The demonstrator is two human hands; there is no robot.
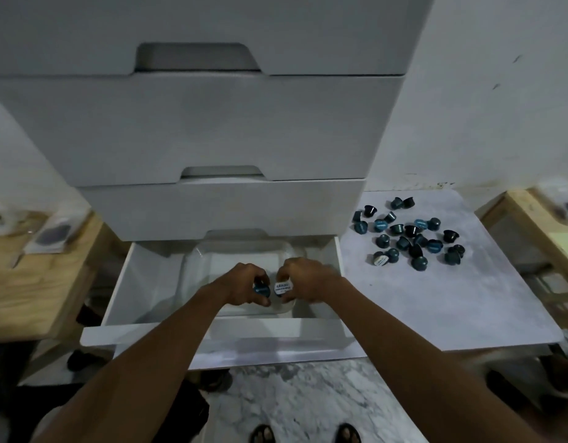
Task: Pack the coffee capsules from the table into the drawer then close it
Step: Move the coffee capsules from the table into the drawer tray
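Far left: a wooden bench [36,282] carries blurred packets [49,233]; their contents cannot be made out.

Centre: a white drawer unit [212,129] has its upper drawers closed. The bottom drawer [122,282] is pulled fully out toward the person. Inside it sits a clear plastic tray [193,266], toward the drawer's right half.

Both forearms reach in over the drawer front. The left hand [244,282] is over the tray, fingers curled, gripping a blue-lidded capsule [261,288] with the lid facing the camera. Just beside it, the right hand [303,279] has fingers curled in the same way and pinches a white-lidded capsule [283,287], printed lid facing the camera. The two capsules are side by side, almost touching, at the near right corner of the tray. Whether either capsule rests on the tray floor cannot be determined.

Right: a pale grey table [436,298] stands beside the open drawer. A loose pile of coffee capsules [410,235] lies on its far half, dark bodies with mostly blue lids, one white lid, lying at mixed angles, some touching, some apart.

Far right: a second wooden bench [538,225] is partly in view.

Bottom: a marbled floor [292,404] and two sandalled feet [263,434].
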